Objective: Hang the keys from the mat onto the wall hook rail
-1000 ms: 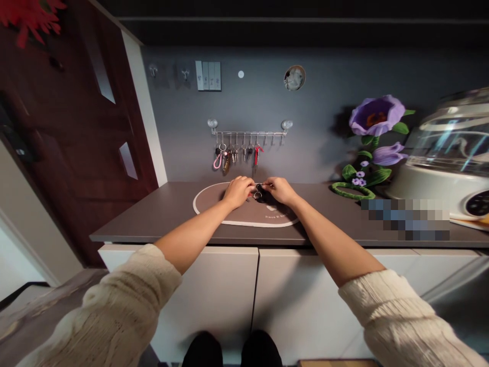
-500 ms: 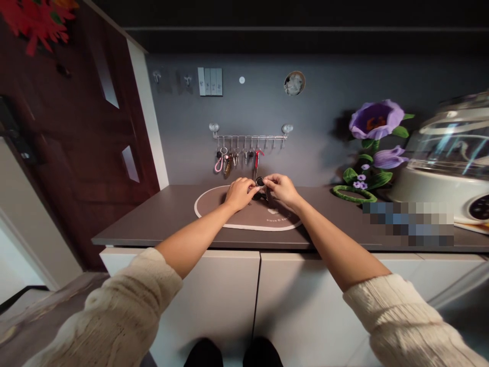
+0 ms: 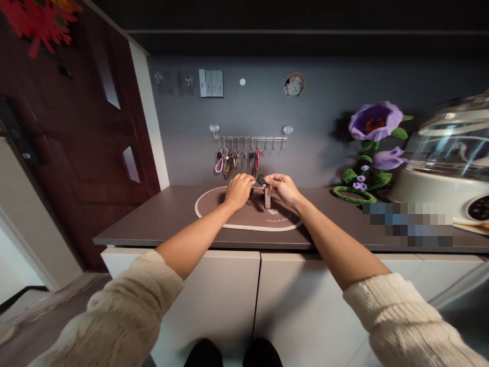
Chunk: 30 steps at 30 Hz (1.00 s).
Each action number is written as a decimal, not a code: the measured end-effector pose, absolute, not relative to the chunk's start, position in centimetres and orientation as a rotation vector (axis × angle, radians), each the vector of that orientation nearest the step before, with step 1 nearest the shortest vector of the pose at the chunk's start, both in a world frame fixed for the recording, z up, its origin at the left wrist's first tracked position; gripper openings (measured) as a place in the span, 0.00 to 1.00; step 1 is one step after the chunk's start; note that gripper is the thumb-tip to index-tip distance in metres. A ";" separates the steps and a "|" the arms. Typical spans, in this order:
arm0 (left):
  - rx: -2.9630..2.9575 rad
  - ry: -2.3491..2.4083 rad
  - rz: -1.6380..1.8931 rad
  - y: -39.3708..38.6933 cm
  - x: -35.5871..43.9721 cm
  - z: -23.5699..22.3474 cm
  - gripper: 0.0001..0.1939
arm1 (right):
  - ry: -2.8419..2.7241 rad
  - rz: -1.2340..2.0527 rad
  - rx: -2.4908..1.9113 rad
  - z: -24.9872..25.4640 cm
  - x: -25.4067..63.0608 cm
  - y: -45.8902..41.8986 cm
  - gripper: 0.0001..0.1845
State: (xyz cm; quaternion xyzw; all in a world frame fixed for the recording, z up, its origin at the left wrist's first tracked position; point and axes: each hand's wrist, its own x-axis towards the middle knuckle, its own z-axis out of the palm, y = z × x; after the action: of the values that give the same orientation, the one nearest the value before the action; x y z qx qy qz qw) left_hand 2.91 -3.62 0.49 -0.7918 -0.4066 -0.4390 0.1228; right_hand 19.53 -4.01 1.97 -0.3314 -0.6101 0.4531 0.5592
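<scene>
Over a brown oval mat (image 3: 244, 218) with a pale rim, my two hands meet at a bunch of keys. My left hand (image 3: 240, 191) is closed, fingertips pinching a thin ring at the left side of the bunch. My right hand (image 3: 282, 187) pinches a dark round piece (image 3: 261, 179) of the same bunch between thumb and fingers. A flat brownish tag (image 3: 267, 199) hangs down below my right fingertips. Small dark and red bits show beneath my left hand, too small to name.
A clear hook rail (image 3: 250, 138) on the wall carries several keys (image 3: 228, 162) and a red key holder (image 3: 257, 160). To the right stand a purple flower ornament (image 3: 376, 121) and a white appliance (image 3: 431, 186). A dark red door (image 3: 95, 153) is at left.
My hands have lifted the bunch slightly off the mat. The dark round piece now sits between both hands, and the brownish tag has come into view, hanging.
</scene>
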 end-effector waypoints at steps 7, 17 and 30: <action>-2.265 -1.194 -1.274 -3.9 2.7 0.8 0.13 | -1.384 1.231 -0.733 2.5 19.1 -5.2 0.05; -2.273 -1.099 -1.389 -3.6 2.4 1.1 0.12 | -1.427 1.585 -0.767 2.5 19.8 -4.9 0.04; -2.401 -1.163 -1.823 -3.3 3.1 1.1 0.08 | -1.557 1.619 -0.744 2.2 20.3 -4.5 0.08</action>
State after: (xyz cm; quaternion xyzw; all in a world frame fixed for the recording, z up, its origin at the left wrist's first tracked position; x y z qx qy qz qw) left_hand 3.06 -3.34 1.07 -0.7423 -0.3597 -0.5636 -0.0450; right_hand 20.26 -4.54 2.20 -0.2910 -0.6093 0.6333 0.3781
